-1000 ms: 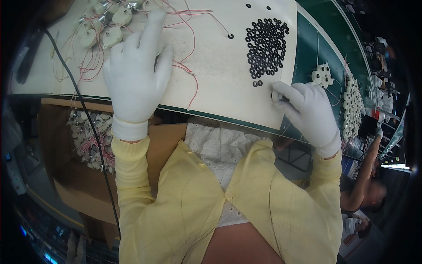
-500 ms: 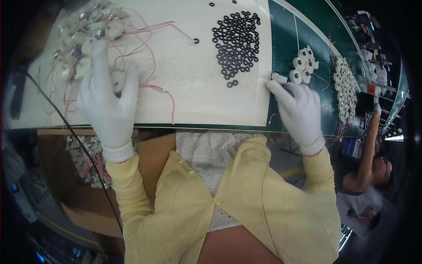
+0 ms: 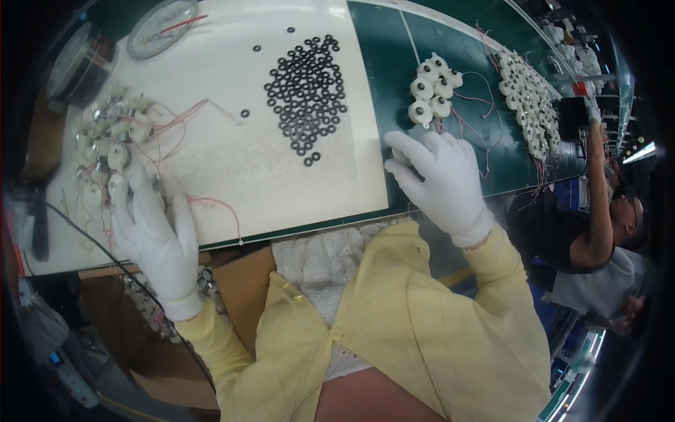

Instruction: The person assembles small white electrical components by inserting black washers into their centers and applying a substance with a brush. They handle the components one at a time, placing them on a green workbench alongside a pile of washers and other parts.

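My left hand (image 3: 156, 243), in a white glove, reaches over the near edge of a pile of small white motor-like parts (image 3: 116, 133) with pink wires. Its fingers are stretched out, the thumb apart. A pink wire with a small white plug (image 3: 240, 243) runs out beside the thumb. My right hand (image 3: 443, 179), also gloved, hovers just below a cluster of round white parts (image 3: 422, 88) with black centres on the green surface. Its index finger and thumb are bent together at the left; whatever lies between them is mostly hidden.
Many black rubber rings (image 3: 307, 95) lie in a patch on the white sheet (image 3: 232, 169). More finished-looking white parts (image 3: 527, 105) stand in rows at the right. A round clear lid (image 3: 158, 32) and a tub (image 3: 81, 67) are at the far left. Another person (image 3: 598, 218) sits to the right.
The view has shifted, bringing the tub and lid in. My right hand has drawn back from beside the white cluster. My left hand's fingers now lie lower over the pile's edge.
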Action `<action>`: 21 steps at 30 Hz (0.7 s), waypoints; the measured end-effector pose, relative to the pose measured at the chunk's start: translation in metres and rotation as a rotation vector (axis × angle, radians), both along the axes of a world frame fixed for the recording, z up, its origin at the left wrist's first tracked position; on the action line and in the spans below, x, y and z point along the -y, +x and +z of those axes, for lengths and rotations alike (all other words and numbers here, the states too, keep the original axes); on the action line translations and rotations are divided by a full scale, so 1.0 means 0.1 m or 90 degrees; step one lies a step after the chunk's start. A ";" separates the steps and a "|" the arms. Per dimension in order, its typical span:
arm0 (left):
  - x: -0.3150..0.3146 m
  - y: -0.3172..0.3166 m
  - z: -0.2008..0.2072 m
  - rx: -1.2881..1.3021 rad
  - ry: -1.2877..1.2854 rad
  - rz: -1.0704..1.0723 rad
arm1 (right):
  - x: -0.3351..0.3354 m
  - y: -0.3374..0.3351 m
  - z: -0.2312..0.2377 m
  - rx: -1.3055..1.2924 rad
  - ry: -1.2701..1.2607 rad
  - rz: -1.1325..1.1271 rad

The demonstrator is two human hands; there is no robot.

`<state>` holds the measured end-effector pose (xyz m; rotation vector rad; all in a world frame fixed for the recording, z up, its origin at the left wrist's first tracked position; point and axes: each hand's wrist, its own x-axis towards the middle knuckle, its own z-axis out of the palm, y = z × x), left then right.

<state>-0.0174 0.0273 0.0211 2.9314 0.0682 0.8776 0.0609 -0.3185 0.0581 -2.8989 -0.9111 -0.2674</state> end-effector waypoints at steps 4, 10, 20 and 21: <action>-0.08 -0.08 0.06 -0.043 0.029 -0.032 | 0.28 0.01 -0.04 0.061 -0.021 -0.035; -0.15 -0.25 0.09 -0.176 -0.092 -0.016 | 0.45 0.05 0.03 0.039 0.104 -0.030; 0.24 -0.33 0.21 0.290 -0.195 -0.168 | -0.89 -0.15 -0.01 -0.167 0.665 0.373; 0.30 -0.32 0.19 0.307 -0.167 -0.200 | -1.14 -0.24 -0.08 -0.269 0.760 0.385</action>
